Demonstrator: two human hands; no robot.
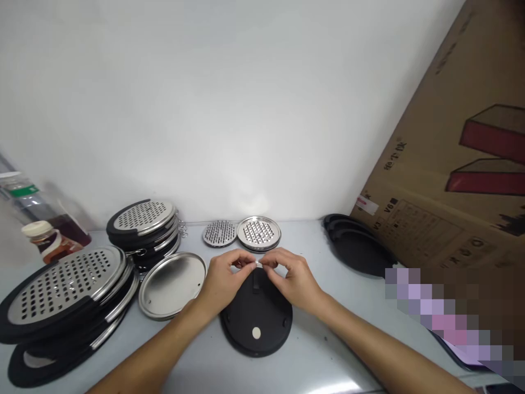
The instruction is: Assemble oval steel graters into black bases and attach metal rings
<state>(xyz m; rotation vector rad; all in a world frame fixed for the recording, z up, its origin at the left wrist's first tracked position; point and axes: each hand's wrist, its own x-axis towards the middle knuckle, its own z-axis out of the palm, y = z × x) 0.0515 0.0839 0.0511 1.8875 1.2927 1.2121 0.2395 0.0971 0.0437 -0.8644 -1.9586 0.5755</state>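
Note:
Both my left hand (230,277) and my right hand (292,277) are closed in a pinch, fingertips nearly meeting. Between them is a small pale, shiny piece (258,264), too small to name. It sits at the far edge of a round black plastic disc (262,317), which lies on the table under my hands. The disc has a whitish oval spot near its front and a raised strip near my fingers. Left of my left hand lies a round metal lid-like plate (172,284), partly behind my wrist.
Stacks of round black-rimmed graters (61,287) (143,216) stand on the left, beside bottles (53,241). Two grater discs (220,233) (258,232) lie by the wall. Black curved plastic parts (356,249) rest at right against a large cardboard box (443,180).

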